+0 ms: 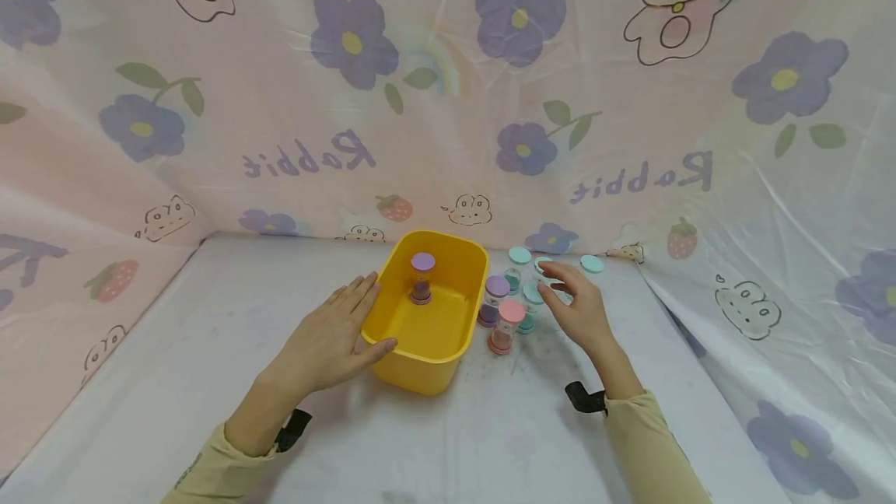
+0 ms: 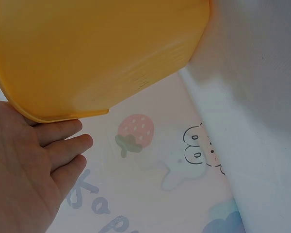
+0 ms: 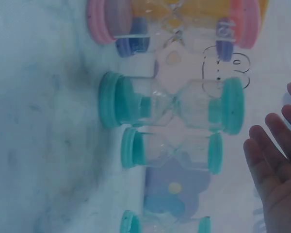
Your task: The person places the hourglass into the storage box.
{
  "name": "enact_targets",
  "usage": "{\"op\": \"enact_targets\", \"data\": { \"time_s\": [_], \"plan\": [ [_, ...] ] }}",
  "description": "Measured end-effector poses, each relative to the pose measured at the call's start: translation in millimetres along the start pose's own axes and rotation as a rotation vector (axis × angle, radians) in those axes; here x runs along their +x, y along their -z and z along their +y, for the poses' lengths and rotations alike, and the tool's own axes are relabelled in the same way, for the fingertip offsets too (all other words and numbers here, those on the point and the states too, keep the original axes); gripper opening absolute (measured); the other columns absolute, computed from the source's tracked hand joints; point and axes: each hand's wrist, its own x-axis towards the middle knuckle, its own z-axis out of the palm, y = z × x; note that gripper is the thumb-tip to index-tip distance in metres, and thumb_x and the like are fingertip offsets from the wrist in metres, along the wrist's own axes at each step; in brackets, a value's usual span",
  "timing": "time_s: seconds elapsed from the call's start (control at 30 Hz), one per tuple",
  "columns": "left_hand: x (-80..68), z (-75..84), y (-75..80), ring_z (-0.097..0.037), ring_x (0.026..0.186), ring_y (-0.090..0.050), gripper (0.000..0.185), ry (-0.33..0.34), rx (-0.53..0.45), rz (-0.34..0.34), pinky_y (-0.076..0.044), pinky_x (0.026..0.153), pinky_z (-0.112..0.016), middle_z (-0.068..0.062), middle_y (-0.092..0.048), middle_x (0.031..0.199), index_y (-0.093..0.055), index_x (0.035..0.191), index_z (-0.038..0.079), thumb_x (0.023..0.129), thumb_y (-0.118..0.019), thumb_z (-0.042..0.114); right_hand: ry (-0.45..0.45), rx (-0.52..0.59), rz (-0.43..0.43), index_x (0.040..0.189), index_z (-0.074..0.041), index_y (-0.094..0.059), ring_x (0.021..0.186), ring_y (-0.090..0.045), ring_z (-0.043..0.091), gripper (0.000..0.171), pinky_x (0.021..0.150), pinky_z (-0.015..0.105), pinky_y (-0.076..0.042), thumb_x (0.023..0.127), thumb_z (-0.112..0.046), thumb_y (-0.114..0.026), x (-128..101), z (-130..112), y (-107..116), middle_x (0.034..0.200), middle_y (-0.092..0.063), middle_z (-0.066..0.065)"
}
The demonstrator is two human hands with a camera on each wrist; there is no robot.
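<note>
A yellow plastic bin [image 1: 425, 373] stands on the white surface, with one purple-capped sand timer [image 1: 421, 278] upright inside. My left hand [image 1: 329, 337] rests along the bin's left rim, fingers extended; in the left wrist view the straight fingers touch the rim from outside. To the right of the bin stand a pink-capped sand timer [image 1: 505, 329], another purple-capped one [image 1: 493, 302] and several teal-capped ones, among them a teal sand timer [image 3: 172, 104]. Over these hovers my right hand [image 1: 577, 306], fingers loosely bent, holding nothing. It partly hides the teal timers in the head view.
A further teal-capped timer [image 1: 591, 264] stands at the far right, partly behind the right hand. A printed cloth [image 1: 434, 99] with flowers and rabbits hangs as a wall behind the bin and along both sides.
</note>
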Motion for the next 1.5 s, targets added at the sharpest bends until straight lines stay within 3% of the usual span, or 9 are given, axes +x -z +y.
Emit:
{"op": "enact_targets", "data": {
  "time_s": [0.2, 0.37, 0.8, 1.5],
  "plan": [
    [-0.2, -0.5, -0.2, -0.036, 0.155, -0.028, 0.095, -0.004, -0.001, 0.002, -0.025, 0.126, -0.052, -0.018, -0.026, 0.169, -0.031, 0.160, -0.005, 0.100, -0.053, 0.065, -0.074, -0.017, -0.036, 0.134, 0.006, -0.065, 0.117, -0.065, 0.041, 0.038, 0.094, 0.053, -0.057, 0.096, 0.002, -0.071, -8.2, 13.5, -3.4, 0.130, -0.067, 0.024],
    [0.3, -1.0, -1.3, -0.036, 0.156, -0.027, 0.095, -0.007, -0.005, 0.006, -0.025, 0.126, -0.052, -0.018, -0.026, 0.169, -0.030, 0.160, -0.004, 0.100, -0.052, 0.066, -0.120, -0.002, -0.067, 0.135, 0.012, -0.060, 0.119, -0.062, 0.049, 0.041, 0.095, 0.060, -0.055, 0.096, 0.005, -0.070, -11.9, 23.0, -7.8, 0.132, -0.063, 0.031],
    [0.7, -1.2, -1.4, -0.036, 0.155, -0.029, 0.095, -0.014, -0.003, 0.015, -0.027, 0.125, -0.053, -0.019, -0.027, 0.169, -0.032, 0.160, -0.005, 0.100, -0.052, 0.066, -0.153, 0.014, -0.114, 0.136, 0.002, -0.064, 0.119, -0.064, 0.038, 0.041, 0.094, 0.048, -0.059, 0.097, -0.006, -0.073, -17.1, 28.1, -11.8, 0.136, -0.065, 0.021],
    [-0.4, -0.8, 0.2, -0.035, 0.156, -0.027, 0.095, 0.004, -0.011, 0.001, -0.025, 0.127, -0.052, -0.019, -0.026, 0.169, -0.030, 0.160, -0.004, 0.100, -0.053, 0.066, -0.199, -0.013, -0.136, 0.136, 0.001, -0.064, 0.117, -0.066, 0.038, 0.042, 0.095, 0.046, -0.060, 0.096, -0.008, -0.075, -16.5, 24.3, -13.5, 0.132, -0.065, 0.020]
  ]
}}
